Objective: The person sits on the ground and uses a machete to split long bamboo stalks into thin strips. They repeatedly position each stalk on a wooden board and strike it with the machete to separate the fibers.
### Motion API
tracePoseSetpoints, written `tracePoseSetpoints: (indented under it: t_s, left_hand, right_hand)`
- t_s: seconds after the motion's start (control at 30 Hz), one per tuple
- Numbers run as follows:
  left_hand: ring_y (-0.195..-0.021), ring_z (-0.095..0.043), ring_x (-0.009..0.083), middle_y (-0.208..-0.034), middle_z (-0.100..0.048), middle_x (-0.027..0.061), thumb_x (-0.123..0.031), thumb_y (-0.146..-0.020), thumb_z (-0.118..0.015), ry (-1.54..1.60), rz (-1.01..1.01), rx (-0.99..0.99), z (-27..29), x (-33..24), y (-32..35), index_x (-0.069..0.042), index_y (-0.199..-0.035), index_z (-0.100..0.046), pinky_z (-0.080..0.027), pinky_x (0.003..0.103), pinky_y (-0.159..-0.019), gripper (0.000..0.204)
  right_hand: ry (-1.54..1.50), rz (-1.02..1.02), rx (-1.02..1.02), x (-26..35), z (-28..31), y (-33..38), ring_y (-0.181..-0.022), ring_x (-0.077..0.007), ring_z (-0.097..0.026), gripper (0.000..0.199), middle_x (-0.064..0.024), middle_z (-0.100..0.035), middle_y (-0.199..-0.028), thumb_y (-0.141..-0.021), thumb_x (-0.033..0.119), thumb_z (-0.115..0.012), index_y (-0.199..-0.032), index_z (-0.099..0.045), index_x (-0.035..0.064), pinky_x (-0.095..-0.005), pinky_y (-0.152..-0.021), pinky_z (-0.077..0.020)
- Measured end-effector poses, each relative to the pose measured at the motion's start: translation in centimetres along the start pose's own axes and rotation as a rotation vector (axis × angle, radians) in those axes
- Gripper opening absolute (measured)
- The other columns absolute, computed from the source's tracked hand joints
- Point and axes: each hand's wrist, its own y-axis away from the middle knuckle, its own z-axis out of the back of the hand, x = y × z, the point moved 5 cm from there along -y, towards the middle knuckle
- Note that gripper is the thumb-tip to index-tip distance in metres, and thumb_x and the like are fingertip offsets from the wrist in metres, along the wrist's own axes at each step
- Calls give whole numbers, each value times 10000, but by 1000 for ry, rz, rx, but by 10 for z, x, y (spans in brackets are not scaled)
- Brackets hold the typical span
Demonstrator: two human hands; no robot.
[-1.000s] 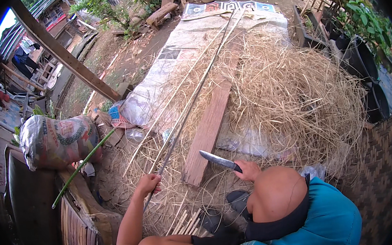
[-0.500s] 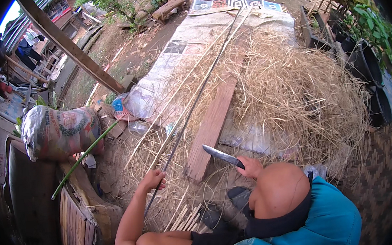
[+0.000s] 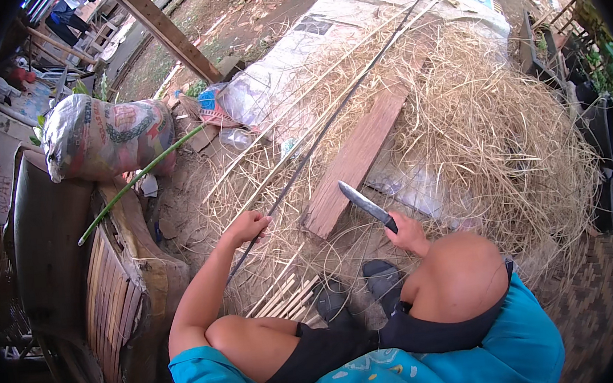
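Note:
My left hand point(image 3: 246, 227) grips the near end of a long thin dark bamboo strip point(image 3: 329, 120) that runs away to the upper right over the straw. A knife point(image 3: 367, 205) sits in my right hand point(image 3: 406, 233), which holds its dark handle with the blade pointing up and left, just over the near end of a wooden plank point(image 3: 357, 156). I sit low with my knees raised, the right knee point(image 3: 459, 273) next to the knife hand. Several short split bamboo slats point(image 3: 286, 297) lie on the ground in front of my dark shoes point(image 3: 359, 289).
A big heap of dry straw point(image 3: 491, 131) covers the right side over white woven sacks point(image 3: 322, 37). A filled printed sack point(image 3: 108, 136) and a green stalk point(image 3: 138, 181) lie at left, beside a woven bamboo panel point(image 3: 108, 304). A slanted wooden post point(image 3: 165, 32) rises behind.
The view has shifted slightly. My left hand keeps hold of the strip and has edged right. The knife hand stays by my right knee, blade still raised over the plank's end.

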Motion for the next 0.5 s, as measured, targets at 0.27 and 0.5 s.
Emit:
tracePoseSetpoints:
  t_s: [0.27,0.5]
  left_hand:
    - [-662,-603,157,-718,-618,58,-413,-981,-658,-74,-46,-22,2,-3,-2,18,-899,-656,-499,354,-635,438]
    - [-694,-653,264,-730,-641,144,-370,-967,-680,-368,-229,-552,25,-10,15,-20,-1003,-565,-501,396,-654,370]
  right_hand:
    - [-13,63,-86,-4,-2,2,-871,-411,-697,526,-171,-704,-1091,-854,354,-718,-1314,-580,139,-512,-763,-561]
    - [-6,48,-44,3,1,0,-888,-411,-696,516,-165,-691,-1128,-867,359,-704,-1311,-573,130,-506,-780,-568]
